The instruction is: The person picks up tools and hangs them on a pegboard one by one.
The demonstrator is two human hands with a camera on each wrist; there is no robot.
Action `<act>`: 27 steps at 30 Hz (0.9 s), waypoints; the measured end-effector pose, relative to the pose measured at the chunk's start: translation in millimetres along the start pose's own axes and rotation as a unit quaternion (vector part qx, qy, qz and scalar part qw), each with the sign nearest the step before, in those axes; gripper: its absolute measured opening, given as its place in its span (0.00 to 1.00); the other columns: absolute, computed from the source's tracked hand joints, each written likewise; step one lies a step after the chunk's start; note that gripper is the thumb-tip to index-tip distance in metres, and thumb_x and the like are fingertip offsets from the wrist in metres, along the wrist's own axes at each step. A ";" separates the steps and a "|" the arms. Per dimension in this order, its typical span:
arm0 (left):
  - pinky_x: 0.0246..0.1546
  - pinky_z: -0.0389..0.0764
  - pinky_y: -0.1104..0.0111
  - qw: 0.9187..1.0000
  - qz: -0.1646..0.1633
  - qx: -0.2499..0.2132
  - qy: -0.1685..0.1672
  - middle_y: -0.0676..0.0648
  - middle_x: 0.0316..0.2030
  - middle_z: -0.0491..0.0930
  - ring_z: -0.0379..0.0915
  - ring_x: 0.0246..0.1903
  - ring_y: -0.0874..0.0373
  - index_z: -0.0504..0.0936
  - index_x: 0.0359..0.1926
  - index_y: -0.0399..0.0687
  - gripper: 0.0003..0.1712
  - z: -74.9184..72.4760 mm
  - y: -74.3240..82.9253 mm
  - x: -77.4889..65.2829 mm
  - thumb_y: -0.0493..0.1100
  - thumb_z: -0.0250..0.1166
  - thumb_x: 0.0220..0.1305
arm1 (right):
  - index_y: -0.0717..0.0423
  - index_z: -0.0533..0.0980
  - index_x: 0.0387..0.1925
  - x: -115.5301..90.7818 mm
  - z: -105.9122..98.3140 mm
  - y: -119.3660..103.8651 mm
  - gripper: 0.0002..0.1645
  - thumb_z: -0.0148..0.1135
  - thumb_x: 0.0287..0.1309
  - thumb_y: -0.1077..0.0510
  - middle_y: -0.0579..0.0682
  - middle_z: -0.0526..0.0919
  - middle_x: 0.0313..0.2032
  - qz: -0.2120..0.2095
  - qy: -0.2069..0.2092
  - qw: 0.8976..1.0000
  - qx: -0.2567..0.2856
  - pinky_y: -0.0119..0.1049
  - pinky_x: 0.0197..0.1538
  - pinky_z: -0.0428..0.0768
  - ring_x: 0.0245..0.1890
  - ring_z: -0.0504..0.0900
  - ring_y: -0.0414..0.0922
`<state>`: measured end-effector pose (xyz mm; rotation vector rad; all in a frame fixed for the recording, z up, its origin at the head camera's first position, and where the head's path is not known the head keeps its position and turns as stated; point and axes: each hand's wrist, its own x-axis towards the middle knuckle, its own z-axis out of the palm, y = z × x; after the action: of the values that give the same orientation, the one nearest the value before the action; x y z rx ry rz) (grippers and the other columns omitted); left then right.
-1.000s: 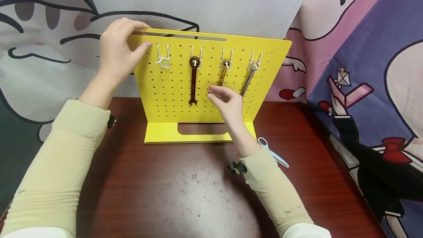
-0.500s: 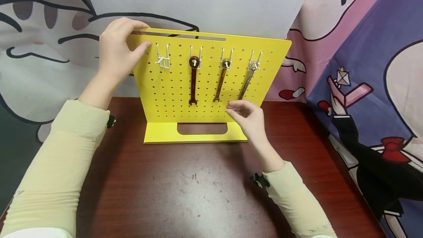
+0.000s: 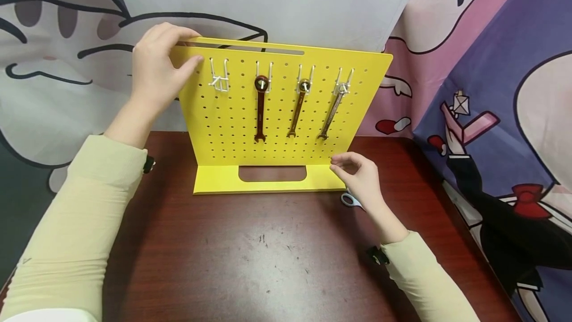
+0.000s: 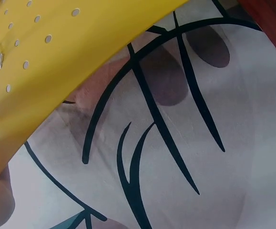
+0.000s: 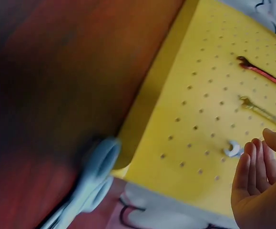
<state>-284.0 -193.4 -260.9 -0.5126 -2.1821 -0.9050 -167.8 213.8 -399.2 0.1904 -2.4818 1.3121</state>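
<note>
My left hand (image 3: pixel 158 63) grips the top left corner of a yellow pegboard (image 3: pixel 277 145), its thumb on the front face. Three combination wrenches hang from white hooks on the board: a dark red wrench (image 3: pixel 260 113), a gold wrench (image 3: pixel 297 113) and a silver wrench (image 3: pixel 329 116). The leftmost hook (image 3: pixel 220 82) bears nothing. Beside the board's lower right corner, my right hand (image 3: pixel 361 178) is in the air with loosely bent fingers and holds nothing. Light blue scissors (image 5: pixel 96 176) lie on the table near it, partly hidden by that hand in the head view.
The board stands upright on a yellow base (image 3: pixel 216 180) with a cutout, on a dark red-brown table (image 3: pixel 250 242). Behind it hangs a pale cartoon-printed cloth (image 3: pixel 313 9). A purple and pink printed cloth (image 3: pixel 491 88) lines the right side.
My right hand has moved right and down, away from in front of the gold and silver wrenches, toward the scissors. The left hand stays on the board's corner.
</note>
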 end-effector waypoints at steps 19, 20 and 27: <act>0.62 0.73 0.58 1.000 0.009 0.001 0.002 0.35 0.51 0.86 0.78 0.54 0.41 0.86 0.57 0.36 0.18 1.4 0.6 -0.3 0.34 0.71 0.68 | 0.58 0.88 0.41 -27.7 -45.7 48.5 0.12 0.79 0.54 0.69 0.53 0.92 0.38 -0.021 -0.055 0.984 -0.169 0.26 0.42 0.86 0.38 0.89 0.49; 0.62 0.73 0.58 1.000 0.009 0.002 0.003 0.35 0.51 0.86 0.78 0.54 0.42 0.86 0.57 0.36 0.17 1.3 0.6 -0.2 0.34 0.71 0.68 | 0.58 0.88 0.41 -29.2 -47.8 50.8 0.12 0.78 0.54 0.69 0.53 0.92 0.38 -0.021 -0.058 0.982 -0.177 0.26 0.42 0.86 0.38 0.89 0.50; 0.63 0.73 0.59 1.000 0.016 0.006 0.009 0.34 0.50 0.87 0.79 0.54 0.40 0.86 0.56 0.35 0.17 1.3 -0.3 0.2 0.34 0.72 0.68 | 0.58 0.88 0.42 -36.7 -63.1 62.8 0.12 0.78 0.55 0.68 0.54 0.92 0.38 0.010 -0.091 0.974 -0.206 0.37 0.44 0.89 0.40 0.89 0.52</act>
<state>-284.9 -192.6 -261.5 -0.5297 -2.1556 -0.8761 -136.1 300.2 -427.8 0.1916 -2.8501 0.7879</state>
